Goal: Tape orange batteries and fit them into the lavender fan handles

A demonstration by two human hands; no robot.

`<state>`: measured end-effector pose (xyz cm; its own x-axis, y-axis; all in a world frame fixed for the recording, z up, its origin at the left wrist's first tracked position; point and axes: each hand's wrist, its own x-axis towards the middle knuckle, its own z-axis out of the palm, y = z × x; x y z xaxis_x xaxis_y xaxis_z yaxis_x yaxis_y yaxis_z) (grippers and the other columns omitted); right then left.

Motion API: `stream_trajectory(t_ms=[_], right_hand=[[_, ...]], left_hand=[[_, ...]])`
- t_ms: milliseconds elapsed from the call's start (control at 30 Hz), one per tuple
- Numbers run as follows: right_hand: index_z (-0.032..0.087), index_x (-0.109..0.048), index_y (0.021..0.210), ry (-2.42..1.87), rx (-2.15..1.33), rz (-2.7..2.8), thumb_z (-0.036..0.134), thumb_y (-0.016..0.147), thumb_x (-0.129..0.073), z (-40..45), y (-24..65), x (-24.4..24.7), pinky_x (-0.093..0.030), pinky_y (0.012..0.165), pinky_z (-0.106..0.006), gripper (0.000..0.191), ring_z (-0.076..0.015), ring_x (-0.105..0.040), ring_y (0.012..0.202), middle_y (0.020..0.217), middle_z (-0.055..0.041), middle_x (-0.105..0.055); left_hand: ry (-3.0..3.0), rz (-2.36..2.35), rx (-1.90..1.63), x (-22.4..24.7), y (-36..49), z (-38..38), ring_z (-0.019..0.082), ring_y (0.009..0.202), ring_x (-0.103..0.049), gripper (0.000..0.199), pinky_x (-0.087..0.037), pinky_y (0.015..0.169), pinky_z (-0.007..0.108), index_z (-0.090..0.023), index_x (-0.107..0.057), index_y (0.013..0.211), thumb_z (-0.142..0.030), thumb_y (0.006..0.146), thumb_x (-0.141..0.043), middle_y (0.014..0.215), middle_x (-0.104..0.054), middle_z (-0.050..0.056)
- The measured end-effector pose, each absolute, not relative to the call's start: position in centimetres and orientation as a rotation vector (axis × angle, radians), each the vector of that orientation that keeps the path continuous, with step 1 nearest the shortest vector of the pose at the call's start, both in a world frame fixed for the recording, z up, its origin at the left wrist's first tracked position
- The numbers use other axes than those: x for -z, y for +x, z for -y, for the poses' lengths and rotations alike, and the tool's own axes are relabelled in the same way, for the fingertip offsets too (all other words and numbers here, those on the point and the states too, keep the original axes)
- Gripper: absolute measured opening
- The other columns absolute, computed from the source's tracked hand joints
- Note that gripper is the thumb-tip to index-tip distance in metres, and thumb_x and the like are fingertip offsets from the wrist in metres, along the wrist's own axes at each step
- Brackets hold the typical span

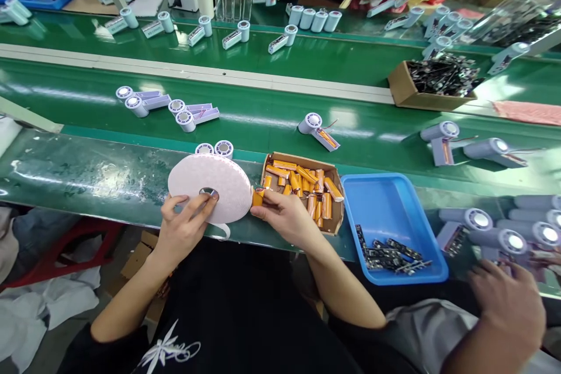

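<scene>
My left hand (188,219) grips a large white roll of tape (228,181) at its core, fingers wrapped at the centre hole. A loose strip of tape (222,230) hangs from its lower edge. Between the thumb and fingers of my right hand (284,216) is an orange battery (257,196), held against the roll's right edge. Just behind that hand stands a cardboard tray (340,210) of several orange batteries (307,178). Two purple round-headed fan housings (224,149) poke out behind the roll.
A blue bin (372,187) with small circuit boards (390,254) stands right of the tray. Purple fan housings (186,121) lie on the green conveyor (258,111). A cardboard box (401,86) of black parts sits beyond. At right, a co-worker's hand (508,292) reaches among more fans; other people work opposite.
</scene>
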<state>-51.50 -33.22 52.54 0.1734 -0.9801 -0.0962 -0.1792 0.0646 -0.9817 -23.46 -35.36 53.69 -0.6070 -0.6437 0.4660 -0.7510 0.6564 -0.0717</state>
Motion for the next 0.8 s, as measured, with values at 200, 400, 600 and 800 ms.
stream_trajectory(t_ms=[200, 400, 600, 800], right_hand=[[0.022, -0.069, 0.113, -0.693, 1.415, -1.057, 0.064, 0.082, -0.084, 34.8, -48.5, -52.0, -0.065, 0.090, -0.040, 0.054, -0.0241, -0.075, 0.096, 0.101, -0.0080, -0.076], [0.024, -0.074, 0.111, -0.676, 2.115, -1.171, 0.054, 0.089, -0.083, 36.6, -57.9, -54.0, -0.066, 0.086, -0.024, 0.039, -0.0153, -0.075, 0.105, 0.122, -0.0049, -0.075], [0.025, -0.072, 0.124, -0.536, 1.844, -1.188, 0.042, 0.075, -0.098, 33.0, -58.0, -50.3, -0.068, 0.078, -0.024, 0.058, -0.0166, -0.080, 0.090, 0.105, -0.0040, -0.079], [0.033, -0.064, 0.131, -0.644, 1.843, -1.150, 0.039, 0.079, -0.095, 32.8, -56.4, -50.4, -0.070, 0.081, -0.033, 0.061, -0.0203, -0.081, 0.093, 0.108, -0.0019, -0.079]], left_hand=[[1.208, 2.295, -0.395, -53.6, -25.6, 32.7, 0.033, 0.104, -0.047, 0.084, -0.035, 0.104, 0.054, -0.029, -0.053, 0.161, -0.026, 0.084, -0.087, 0.115, -0.076, 0.010], [1.452, 2.409, -0.228, -53.5, -15.4, 32.4, 0.037, 0.113, -0.052, 0.065, -0.040, 0.097, 0.051, -0.030, -0.063, 0.148, -0.027, 0.085, -0.078, 0.121, -0.073, 0.012], [1.622, 2.593, -0.059, -52.8, -5.6, 37.1, 0.043, 0.129, -0.052, 0.064, -0.044, 0.107, 0.055, -0.024, -0.064, 0.148, -0.050, 0.090, -0.071, 0.142, -0.067, 0.015], [1.146, 2.741, 0.026, -53.1, -17.8, 44.4, 0.030, 0.133, -0.058, 0.043, -0.048, 0.112, 0.050, -0.028, -0.075, 0.131, -0.012, 0.097, -0.055, 0.137, -0.072, 0.009]])
